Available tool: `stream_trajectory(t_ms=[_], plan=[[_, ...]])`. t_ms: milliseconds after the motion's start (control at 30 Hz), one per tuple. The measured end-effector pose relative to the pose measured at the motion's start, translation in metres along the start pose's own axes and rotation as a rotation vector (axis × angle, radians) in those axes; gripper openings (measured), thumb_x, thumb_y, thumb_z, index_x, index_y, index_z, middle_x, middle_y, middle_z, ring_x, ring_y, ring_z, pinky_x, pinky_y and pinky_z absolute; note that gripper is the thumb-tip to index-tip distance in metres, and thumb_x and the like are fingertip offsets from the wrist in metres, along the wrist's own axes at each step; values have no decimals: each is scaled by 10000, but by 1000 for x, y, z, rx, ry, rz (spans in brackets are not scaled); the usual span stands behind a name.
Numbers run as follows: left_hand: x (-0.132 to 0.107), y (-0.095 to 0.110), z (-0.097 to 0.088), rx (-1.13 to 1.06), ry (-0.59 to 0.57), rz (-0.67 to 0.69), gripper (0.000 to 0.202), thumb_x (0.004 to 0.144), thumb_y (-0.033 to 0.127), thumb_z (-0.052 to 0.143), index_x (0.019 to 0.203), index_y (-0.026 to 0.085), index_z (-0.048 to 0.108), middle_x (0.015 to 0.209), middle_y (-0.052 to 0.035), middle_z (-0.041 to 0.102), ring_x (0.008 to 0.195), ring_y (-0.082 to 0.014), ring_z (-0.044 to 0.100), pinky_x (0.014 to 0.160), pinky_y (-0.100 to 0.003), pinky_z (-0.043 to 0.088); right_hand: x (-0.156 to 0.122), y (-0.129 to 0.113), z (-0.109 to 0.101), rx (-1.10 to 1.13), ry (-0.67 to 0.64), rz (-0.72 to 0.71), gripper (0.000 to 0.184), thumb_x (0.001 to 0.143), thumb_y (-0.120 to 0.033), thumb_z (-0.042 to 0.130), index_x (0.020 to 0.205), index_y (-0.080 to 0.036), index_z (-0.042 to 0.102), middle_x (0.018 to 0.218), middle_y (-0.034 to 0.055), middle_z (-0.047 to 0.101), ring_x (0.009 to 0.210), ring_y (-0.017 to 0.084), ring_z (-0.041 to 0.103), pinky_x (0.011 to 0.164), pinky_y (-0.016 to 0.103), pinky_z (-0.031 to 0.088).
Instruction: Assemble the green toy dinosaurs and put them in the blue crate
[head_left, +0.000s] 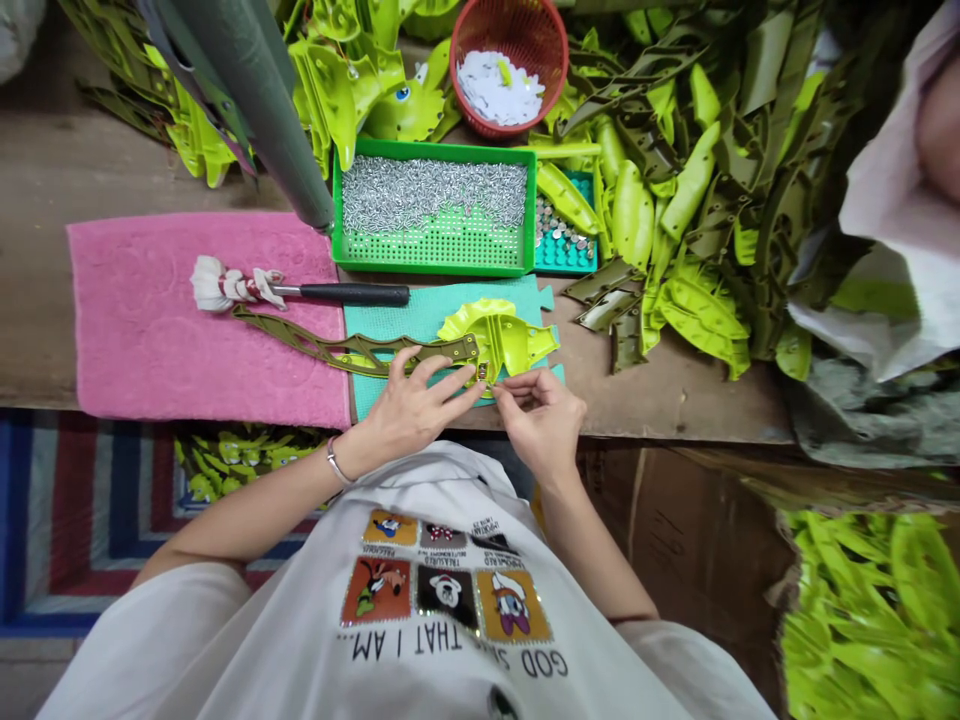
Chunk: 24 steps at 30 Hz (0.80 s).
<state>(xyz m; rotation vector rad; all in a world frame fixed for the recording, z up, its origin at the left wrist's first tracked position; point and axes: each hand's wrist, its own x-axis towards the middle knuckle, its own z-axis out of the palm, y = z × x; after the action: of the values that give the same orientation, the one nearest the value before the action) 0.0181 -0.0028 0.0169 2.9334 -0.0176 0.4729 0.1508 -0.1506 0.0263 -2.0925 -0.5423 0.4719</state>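
1. Lime-green moulded plastic piece (501, 340) lies on a teal mat (442, 310) at the bench's front edge, with its end overlapping an olive-green plastic strip (352, 350) that runs to the left across a pink towel (187, 340).
2. Left hand (405, 405) lies open, its fingers spread across the strip near the joint, pressing down rather than closing around it. A bracelet (334, 462) circles the wrist.
3. Right hand (541, 425) is curled, with its thumb and forefinger (496, 392) pinched together at the joint. Anything between them is too small to make out.
4. Just above the towel's right side lies a black-handled tool (352, 294), its far end bound in white cloth.
5. Behind the mat sit a green tray (431, 268) of silver pins and a teal tray (577, 262) holding silver rivets.
6. Further back, a red basket (510, 30) holds white scraps, beside a heap of green plastic parts (697, 200) on the wooden bench (675, 400).
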Motion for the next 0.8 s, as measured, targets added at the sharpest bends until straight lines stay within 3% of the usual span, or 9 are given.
stream_trajectory(t_ms=[433, 800], plan=[[6, -1, -2, -48, -69, -28, 345, 935, 198, 559, 1253, 309, 630, 1250, -35, 687, 1152, -254, 501, 1026, -512, 303, 3, 2, -1, 52, -68, 57, 119, 755, -317, 680, 762, -213, 624, 676, 5, 713, 568, 142, 657, 608, 274, 561], [-2, 1, -1, -58, 17, -28, 316, 931, 207, 572, 1230, 255, 659, 1280, -43, 695, 1199, -262, 517, 1079, -514, 314, -2, -3, 0, 22, -10, 24, 125, 757, -330, 677, 785, -213, 642, 724, 13, 740, 577, 145, 676, 614, 278, 583]])
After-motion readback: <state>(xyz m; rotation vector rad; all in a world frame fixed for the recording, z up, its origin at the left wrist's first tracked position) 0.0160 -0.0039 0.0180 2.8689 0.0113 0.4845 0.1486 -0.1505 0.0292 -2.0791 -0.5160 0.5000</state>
